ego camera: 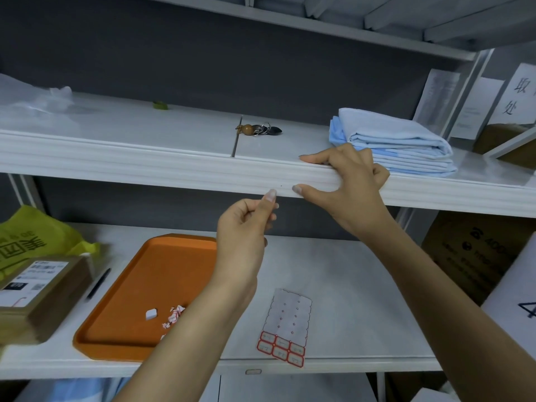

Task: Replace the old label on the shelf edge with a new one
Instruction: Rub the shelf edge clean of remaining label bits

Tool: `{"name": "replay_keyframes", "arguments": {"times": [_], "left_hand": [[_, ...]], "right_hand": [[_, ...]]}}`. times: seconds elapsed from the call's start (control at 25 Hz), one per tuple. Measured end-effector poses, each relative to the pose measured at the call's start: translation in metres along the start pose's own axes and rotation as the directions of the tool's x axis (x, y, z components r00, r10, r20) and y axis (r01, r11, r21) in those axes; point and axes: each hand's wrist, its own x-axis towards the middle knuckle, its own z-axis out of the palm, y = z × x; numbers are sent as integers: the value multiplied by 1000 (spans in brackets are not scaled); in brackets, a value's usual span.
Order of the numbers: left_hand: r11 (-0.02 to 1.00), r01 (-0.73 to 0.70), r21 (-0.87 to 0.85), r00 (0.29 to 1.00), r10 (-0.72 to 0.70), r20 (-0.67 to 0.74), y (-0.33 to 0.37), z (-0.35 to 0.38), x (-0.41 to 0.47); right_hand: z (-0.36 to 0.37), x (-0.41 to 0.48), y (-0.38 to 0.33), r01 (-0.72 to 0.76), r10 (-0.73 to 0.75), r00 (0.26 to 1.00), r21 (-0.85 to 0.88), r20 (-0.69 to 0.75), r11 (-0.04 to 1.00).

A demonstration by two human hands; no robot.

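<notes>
My right hand [351,184] grips the front edge of the middle white shelf [174,166], with the index finger on top and the thumb on the front face. Just left of it, my left hand [246,227] is held up with curled fingers, its thumb tip touching the lower lip of the shelf edge. I cannot tell whether a scrap is pinched between thumb and index. No label shows on this stretch of edge. A label sheet [287,323], with red-bordered labels in its bottom rows, lies on the lower shelf [348,285].
An orange tray [130,285] on the lower shelf holds torn label scraps [172,314]. Left of it lie a black pen [98,282], a cardboard parcel [40,288] and a yellow bag [34,239]. Folded blue cloth [397,140] and a key bunch [258,130] lie on the middle shelf.
</notes>
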Motion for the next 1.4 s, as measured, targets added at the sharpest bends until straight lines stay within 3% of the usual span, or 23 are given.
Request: {"name": "replay_keyframes", "arguments": {"times": [1.16,1.4], "left_hand": [[1000,20,19,1000,-20,0,-3,-1,1],[1000,21,7,1000,-21,-7,-2,-3,2]], "right_hand": [[-4,2,0,-18,17,1000,76,23,997],[-1,2,-1,-30,30,999,6,18,1000]]}}
